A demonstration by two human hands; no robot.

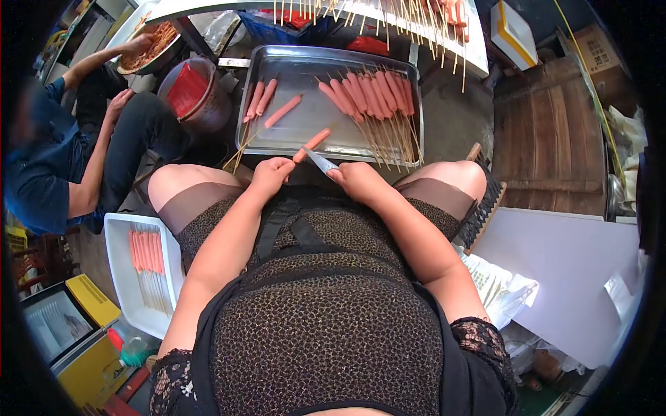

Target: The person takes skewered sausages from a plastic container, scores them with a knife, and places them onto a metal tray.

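Over the near edge of a metal tray (277, 66), my left hand (273, 175) is closed at the lower end of a skewered sausage (316, 143); the skewer's lower part is hidden by the fingers. My right hand (355, 180) grips a knife (319, 160), its blade pointing up and left and meeting the sausage near its lower end. On the tray's right side lies a pile of skewered pink sausages (378, 96), sticks toward me. A few more skewered sausages (267, 97) lie on its left side.
A white tub (113, 239) with skewered sausages stands at my left. Beyond it sits another person (52, 163), a hand in a bowl (170, 35) of food. A bucket (215, 104) stands beside the tray. Sticks overhang a table (479, 59) above; a wooden board (548, 132) is at right.
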